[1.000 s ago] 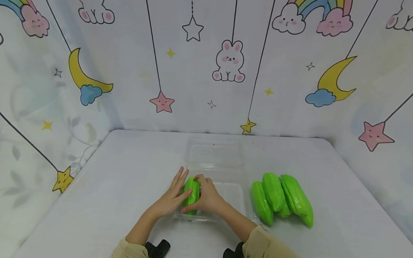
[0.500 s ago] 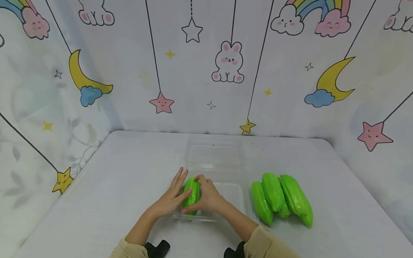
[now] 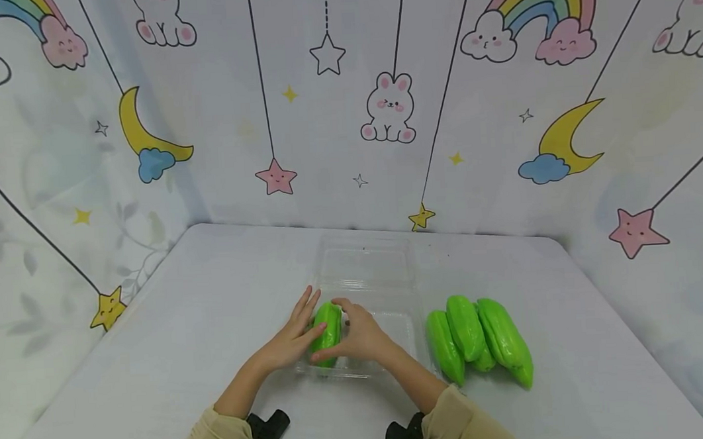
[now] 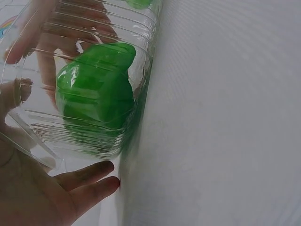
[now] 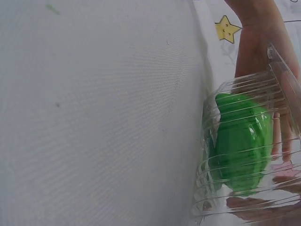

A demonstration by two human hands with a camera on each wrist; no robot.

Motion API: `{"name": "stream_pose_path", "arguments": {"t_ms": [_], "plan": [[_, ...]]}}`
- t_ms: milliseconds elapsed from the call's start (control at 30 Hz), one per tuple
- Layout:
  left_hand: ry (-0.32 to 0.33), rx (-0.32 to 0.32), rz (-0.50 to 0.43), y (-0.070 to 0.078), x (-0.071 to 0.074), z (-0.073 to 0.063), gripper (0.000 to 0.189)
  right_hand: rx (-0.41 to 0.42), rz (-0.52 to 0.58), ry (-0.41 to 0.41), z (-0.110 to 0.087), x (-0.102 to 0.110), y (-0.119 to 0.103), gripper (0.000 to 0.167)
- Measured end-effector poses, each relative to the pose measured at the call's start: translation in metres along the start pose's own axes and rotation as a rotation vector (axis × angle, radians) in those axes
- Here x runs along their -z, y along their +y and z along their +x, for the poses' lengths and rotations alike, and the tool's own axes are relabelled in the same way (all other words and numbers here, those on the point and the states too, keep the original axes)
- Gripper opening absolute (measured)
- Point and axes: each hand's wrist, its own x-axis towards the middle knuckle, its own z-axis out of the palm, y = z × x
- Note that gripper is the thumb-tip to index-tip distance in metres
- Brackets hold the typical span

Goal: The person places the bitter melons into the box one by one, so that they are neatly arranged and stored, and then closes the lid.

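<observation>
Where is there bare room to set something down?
Bare: the white table left of the left hand and right of the glossy green elongated pods; also the right side inside the clear rectangular plastic container. Crowded: its left side, where that hand and the right hand surround another green pod.

Green object (glossy) partly behind left hand

white table | printed backdrop behind it | white rabbit mid-backdrop | pink star far right
</observation>
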Motion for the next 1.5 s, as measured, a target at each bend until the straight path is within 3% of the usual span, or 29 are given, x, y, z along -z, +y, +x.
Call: {"name": "stream_pose_path", "arguments": {"t_ms": [400,733,1500], "plan": [[0.003,0.011,0.006,-0.001,0.0,0.001,0.062,-0.023,0.116,0.036,-0.008,0.029,0.0,0.103],[0.02,-0.005,0.029,-0.001,0.0,0.001,0.061,0.001,0.111,0.091,-0.017,0.048,0.0,0.106],[0.024,0.008,0.033,0.003,-0.001,0.001,0.062,-0.054,0.15,0.169,-0.037,0.072,0.016,0.102]]}}
